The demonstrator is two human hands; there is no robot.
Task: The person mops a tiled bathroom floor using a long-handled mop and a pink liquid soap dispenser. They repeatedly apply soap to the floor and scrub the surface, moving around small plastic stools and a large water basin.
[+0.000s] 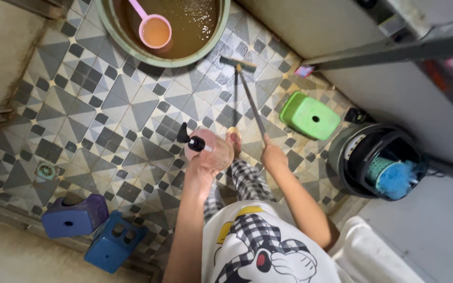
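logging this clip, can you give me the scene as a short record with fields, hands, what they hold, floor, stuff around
left hand: left hand grips a pump bottle with a black pump head
right hand: right hand holds the long brush handle; brush head rests on the floor
floor: patterned grey tiles, with a floor drain
water: large basin of brownish water with a pink scoop in it
stools: green stool at right; purple stool and blue stool at lower left
other: dark bucket holding a blue brush
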